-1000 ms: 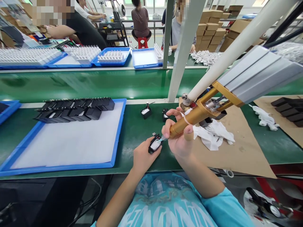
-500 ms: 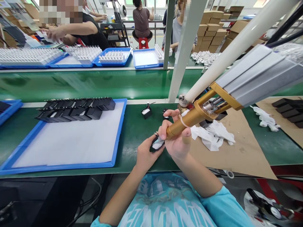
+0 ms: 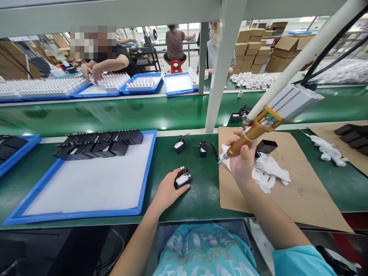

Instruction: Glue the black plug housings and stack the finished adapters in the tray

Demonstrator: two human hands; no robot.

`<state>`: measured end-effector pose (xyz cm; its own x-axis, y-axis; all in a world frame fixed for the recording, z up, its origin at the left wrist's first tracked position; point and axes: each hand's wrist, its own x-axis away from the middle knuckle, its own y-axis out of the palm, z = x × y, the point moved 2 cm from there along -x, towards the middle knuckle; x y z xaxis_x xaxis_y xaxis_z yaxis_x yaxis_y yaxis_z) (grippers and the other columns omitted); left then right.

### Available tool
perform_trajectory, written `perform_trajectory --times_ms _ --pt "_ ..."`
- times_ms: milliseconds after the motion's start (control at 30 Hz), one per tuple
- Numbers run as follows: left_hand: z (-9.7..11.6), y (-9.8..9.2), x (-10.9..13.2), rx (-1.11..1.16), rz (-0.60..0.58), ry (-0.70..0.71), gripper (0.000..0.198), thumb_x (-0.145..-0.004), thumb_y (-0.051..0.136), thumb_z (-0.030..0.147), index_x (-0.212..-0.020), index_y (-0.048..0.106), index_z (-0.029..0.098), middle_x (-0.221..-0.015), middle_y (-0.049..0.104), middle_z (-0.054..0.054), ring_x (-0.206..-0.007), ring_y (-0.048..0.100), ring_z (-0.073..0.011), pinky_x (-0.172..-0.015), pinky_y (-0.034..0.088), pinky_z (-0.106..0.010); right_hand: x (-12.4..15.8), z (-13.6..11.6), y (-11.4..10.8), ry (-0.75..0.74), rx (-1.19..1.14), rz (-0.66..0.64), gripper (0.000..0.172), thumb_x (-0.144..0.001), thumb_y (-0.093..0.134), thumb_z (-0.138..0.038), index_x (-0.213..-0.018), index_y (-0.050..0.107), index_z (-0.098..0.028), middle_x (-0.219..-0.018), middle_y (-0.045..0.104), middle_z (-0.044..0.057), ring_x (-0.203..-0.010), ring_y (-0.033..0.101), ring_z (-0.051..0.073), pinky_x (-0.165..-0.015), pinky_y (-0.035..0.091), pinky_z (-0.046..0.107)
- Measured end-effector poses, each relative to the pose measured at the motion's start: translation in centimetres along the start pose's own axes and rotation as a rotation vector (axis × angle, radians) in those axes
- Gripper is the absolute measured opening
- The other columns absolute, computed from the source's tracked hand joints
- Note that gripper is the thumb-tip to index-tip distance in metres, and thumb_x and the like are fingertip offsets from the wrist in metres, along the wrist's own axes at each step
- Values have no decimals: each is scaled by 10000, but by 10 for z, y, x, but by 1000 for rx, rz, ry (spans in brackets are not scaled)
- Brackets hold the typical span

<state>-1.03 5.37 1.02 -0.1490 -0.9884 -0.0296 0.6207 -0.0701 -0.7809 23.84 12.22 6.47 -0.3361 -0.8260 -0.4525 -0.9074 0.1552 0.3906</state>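
Note:
My left hand (image 3: 168, 191) is closed around the sides of a small black plastic case (image 3: 183, 179) on the green bench. The case has a white piece inside and small parts with wires at its top end. My right hand (image 3: 243, 161) grips a gold dispensing gun (image 3: 240, 142) whose thin, tapered nozzle points down and left, apart from the case. Behind the left hand stand a similar black case (image 3: 179, 145) with a wire sticking out and a smaller black part (image 3: 203, 148).
To the left lies a blue-rimmed tray (image 3: 143, 180) with rows of black cases (image 3: 100, 143) at its far side. Brown cardboard (image 3: 304, 184) carries white gloves (image 3: 270, 170) and an open black box (image 3: 266, 146). A grey post (image 3: 214, 103) rises behind; a co-worker (image 3: 112, 57) handles white parts beyond.
My right hand has moved right with the dispensing gun, taking the nozzle away from the case. My left hand has lowered the case onto the bench. The view has tilted up.

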Motion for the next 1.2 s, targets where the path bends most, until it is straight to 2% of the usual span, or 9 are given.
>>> perform_trajectory --times_ms 233,333,400,500,600,767,933,1067,1200 --pt "22 -13 -23 -137 -97 39 314 -800 676 313 -1100 641 223 -916 767 -38 -761 724 -250 -598 505 -292 -31 27 -42 -53 507 21 605 -843 599 -391 -1365 313 -283 -1325 500 128 -1198 568 235 -1003 462 453" --pt "33 -16 -34 -194 -100 102 295 -807 663 288 -1098 638 243 -907 768 -20 -752 723 -250 -592 491 -288 -28 30 -55 -144 650 76 688 -854 586 -380 -1443 250 -266 -1463 387 156 -1376 424 275 -1069 406 509" --pt "35 -11 -40 -222 -109 123 313 -819 653 287 -1128 628 248 -951 764 -23 -785 724 -255 -616 501 -297 -23 27 -58 -241 783 107 631 -856 593 -368 -1409 320 -236 -1446 407 167 -1361 435 288 -1050 417 510" --pt "30 5 -44 -200 -76 141 350 -825 655 318 -1165 622 243 -984 748 -37 -819 713 -245 -663 527 -309 -13 29 -49 -259 1080 -201 319 -919 500 -321 -1216 520 -206 -1118 642 119 -1050 630 239 -886 492 405" --pt "23 19 -44 -115 -12 164 370 -816 672 332 -1169 631 228 -952 719 -46 -850 690 -222 -731 546 -314 -2 43 -39 -158 1308 -546 201 -925 485 -302 -999 641 -198 -858 690 76 -828 651 220 -749 449 345" --pt "21 22 -41 -43 9 183 361 -805 690 310 -1150 639 218 -961 695 -49 -886 667 -203 -746 551 -301 4 62 -40 -42 1431 -635 178 -879 502 -234 -855 658 -152 -843 661 120 -764 621 246 -662 384 348" --pt "22 21 -40 -135 33 179 277 -812 671 339 -1052 647 204 -833 666 -32 -757 637 -193 -618 510 -284 -10 48 -50 87 1268 -546 160 -895 529 -296 -845 645 -197 -849 627 52 -685 600 171 -625 442 307" --pt "21 23 -39 -137 33 187 289 -801 681 327 -1057 627 204 -824 671 -29 -771 630 -205 -624 505 -294 -7 22 -42 247 721 -360 161 -892 598 -377 -930 611 -222 -690 578 -14 -529 546 124 -524 480 278" --pt "22 26 -40 -68 0 182 357 -787 703 302 -1118 607 208 -890 688 -34 -843 631 -222 -667 518 -309 24 14 -18 348 264 -516 106 -906 601 -281 -985 544 -241 -885 703 31 -625 687 139 -601 599 317"
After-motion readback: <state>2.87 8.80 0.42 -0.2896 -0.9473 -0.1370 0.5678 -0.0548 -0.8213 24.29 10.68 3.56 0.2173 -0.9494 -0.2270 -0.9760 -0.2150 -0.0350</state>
